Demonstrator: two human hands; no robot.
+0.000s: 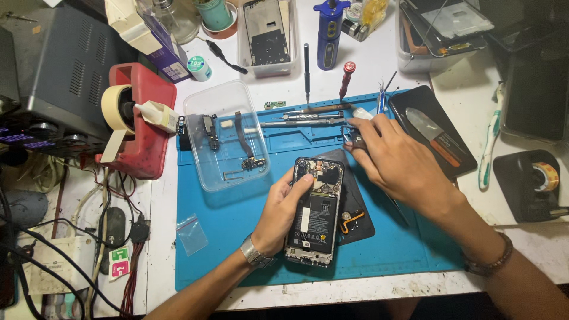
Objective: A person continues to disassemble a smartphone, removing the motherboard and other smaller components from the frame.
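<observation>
An opened phone (315,212) lies face down on the blue work mat (231,237), its battery and circuit board exposed. My left hand (283,210) grips its left edge, thumb near the top of the board. My right hand (396,161) reaches to the mat's upper right, fingertips pinching a small dark part (356,140) beside the tweezers and screwdrivers (308,116). The phone's black back cover (355,207) lies under and right of the phone.
A clear plastic tray (225,135) with small phone parts sits at the mat's upper left. A red tape dispenser (139,121) stands left. A black phone with a knife (435,133), a toothbrush (489,145) and a second tape dispenser (533,184) lie right. Bins line the back.
</observation>
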